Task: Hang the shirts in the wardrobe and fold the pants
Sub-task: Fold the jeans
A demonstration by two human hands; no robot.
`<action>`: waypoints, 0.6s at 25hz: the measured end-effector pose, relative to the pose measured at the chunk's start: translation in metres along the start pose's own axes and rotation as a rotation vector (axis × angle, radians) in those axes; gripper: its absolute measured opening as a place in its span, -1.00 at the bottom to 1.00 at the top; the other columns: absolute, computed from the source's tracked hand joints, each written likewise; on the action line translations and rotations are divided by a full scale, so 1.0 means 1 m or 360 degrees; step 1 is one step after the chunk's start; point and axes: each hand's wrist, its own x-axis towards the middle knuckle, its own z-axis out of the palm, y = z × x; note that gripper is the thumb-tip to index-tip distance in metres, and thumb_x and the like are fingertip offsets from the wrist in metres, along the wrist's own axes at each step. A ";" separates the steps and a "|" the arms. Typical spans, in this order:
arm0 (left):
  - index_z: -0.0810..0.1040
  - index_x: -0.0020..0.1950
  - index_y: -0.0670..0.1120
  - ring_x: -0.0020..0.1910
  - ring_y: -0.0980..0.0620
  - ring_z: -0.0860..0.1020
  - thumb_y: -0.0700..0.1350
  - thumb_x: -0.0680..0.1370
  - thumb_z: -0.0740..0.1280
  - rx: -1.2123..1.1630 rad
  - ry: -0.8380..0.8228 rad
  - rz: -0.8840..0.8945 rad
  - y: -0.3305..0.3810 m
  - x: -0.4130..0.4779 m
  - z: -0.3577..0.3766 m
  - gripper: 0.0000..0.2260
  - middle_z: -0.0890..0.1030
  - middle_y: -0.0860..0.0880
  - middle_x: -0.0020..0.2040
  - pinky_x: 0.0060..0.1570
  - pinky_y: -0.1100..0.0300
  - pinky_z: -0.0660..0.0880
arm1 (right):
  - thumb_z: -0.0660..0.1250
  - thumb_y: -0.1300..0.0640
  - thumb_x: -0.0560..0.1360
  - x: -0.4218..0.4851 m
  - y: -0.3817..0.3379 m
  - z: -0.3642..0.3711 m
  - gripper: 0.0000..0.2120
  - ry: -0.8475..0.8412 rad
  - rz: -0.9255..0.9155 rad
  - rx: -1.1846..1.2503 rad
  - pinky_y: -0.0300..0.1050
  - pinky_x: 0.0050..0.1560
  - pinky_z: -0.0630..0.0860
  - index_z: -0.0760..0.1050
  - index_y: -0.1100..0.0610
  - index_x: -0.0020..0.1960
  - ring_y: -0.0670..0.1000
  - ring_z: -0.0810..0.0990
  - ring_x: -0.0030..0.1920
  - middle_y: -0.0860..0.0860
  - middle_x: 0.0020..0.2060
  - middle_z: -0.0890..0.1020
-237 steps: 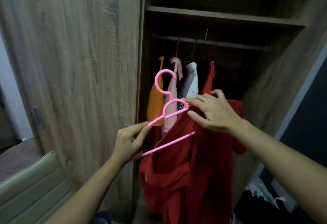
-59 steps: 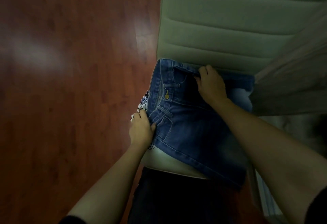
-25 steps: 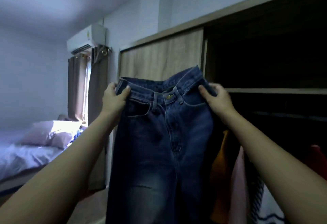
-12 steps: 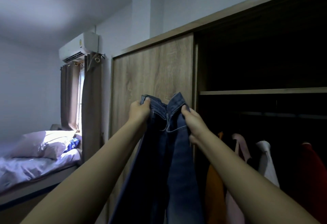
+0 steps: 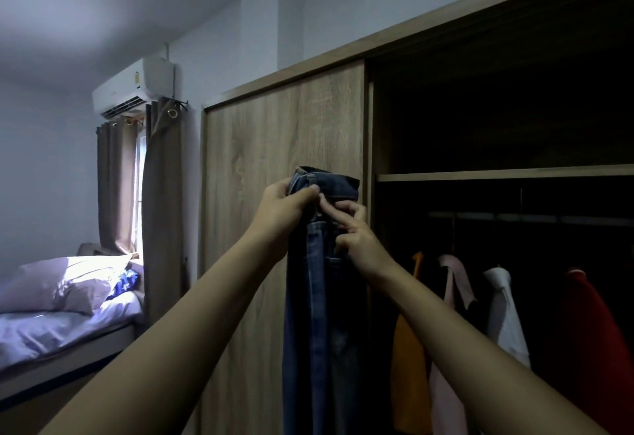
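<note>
A pair of blue jeans [image 5: 317, 314] hangs straight down in front of the wardrobe, folded lengthwise so the two waist halves lie together. My left hand [image 5: 283, 204] grips the waistband at its top left. My right hand [image 5: 350, 232] pinches the waistband just below and to the right, fingers curled on the denim. Inside the open wardrobe [image 5: 497, 173], an orange shirt [image 5: 408, 359], a pink shirt [image 5: 453, 297], a white shirt [image 5: 504, 314] and a red shirt [image 5: 590, 342] hang from the rail.
The wardrobe's sliding door [image 5: 274, 167] stands directly behind the jeans. A bed [image 5: 51, 328] with a pillow lies at the lower left under a curtained window [image 5: 137, 187]. An air conditioner [image 5: 133, 91] is mounted above the window.
My hands have come together, bringing the two halves of the jeans' waist flat against each other. Before that, the jeans came off the chair and the red shirt went onto the rail.
</note>
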 end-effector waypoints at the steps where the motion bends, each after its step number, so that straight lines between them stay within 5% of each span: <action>1: 0.54 0.01 -0.25 -0.24 -0.08 0.58 -0.25 0.56 0.25 -0.0082 0.0042 -0.0013 0.004 -0.001 0.000 -0.89 0.60 -0.20 -0.17 -0.24 0.13 0.55 | 0.19 0.36 0.49 -0.001 0.001 -0.003 -0.43 0.0241 -0.0060 -0.0026 -0.36 0.19 0.34 0.26 -0.10 0.39 -0.08 0.31 0.18 0.00 0.18 0.18; 3: 0.53 -0.03 -0.20 -0.30 -0.04 0.60 -0.25 0.58 0.21 -0.0211 -0.0012 -0.0021 0.013 0.000 -0.004 -0.89 0.61 -0.17 -0.21 -0.26 0.15 0.57 | 0.33 -0.05 0.48 -0.001 0.005 -0.015 -0.46 0.0637 0.0021 -0.0016 -0.20 0.29 0.32 0.23 -0.06 0.40 -0.06 0.35 0.22 -0.02 0.23 0.23; 6: 0.42 0.15 -0.16 -0.30 0.03 0.62 -0.24 0.59 0.20 -0.0338 -0.0162 0.0014 0.020 -0.003 -0.012 -0.86 0.62 -0.12 -0.14 -0.26 0.15 0.59 | 0.34 -0.47 0.14 -0.004 0.011 -0.026 -0.12 0.0487 0.0212 0.0191 0.08 0.23 0.49 0.38 0.06 0.28 0.01 0.56 0.17 0.02 0.19 0.55; 9: 0.22 0.23 -0.08 -0.15 -0.03 0.63 -0.09 0.56 0.30 -0.0136 0.0021 -0.0032 0.003 -0.009 -0.022 -0.67 0.61 -0.10 -0.07 -0.09 0.06 0.59 | 0.37 -0.41 0.17 -0.009 0.010 -0.024 -0.32 0.0694 0.0110 0.0062 -0.05 -0.02 0.59 0.50 0.08 0.06 -0.04 0.63 -0.05 -0.02 -0.05 0.65; 12: 0.39 0.10 -0.02 -0.01 -0.07 0.63 0.26 0.42 0.36 0.0558 0.0027 0.0023 -0.033 -0.034 -0.027 -0.55 0.64 -0.07 0.00 0.06 -0.09 0.56 | 0.36 -0.31 0.25 -0.017 0.020 -0.021 -0.46 0.0904 0.0096 -0.0037 -0.22 -0.16 0.50 0.45 0.04 0.04 -0.12 0.59 -0.09 -0.09 -0.10 0.61; 15: 0.53 0.09 0.01 0.05 0.01 0.62 -0.02 0.56 0.30 0.0277 -0.0096 0.0027 -0.041 -0.042 -0.023 -0.86 0.66 -0.03 0.03 0.07 0.08 0.57 | 0.32 -0.41 0.19 -0.021 0.030 -0.018 -0.36 0.0785 0.0187 -0.0069 -0.12 -0.03 0.54 0.38 -0.01 0.10 -0.06 0.60 -0.02 -0.09 -0.05 0.60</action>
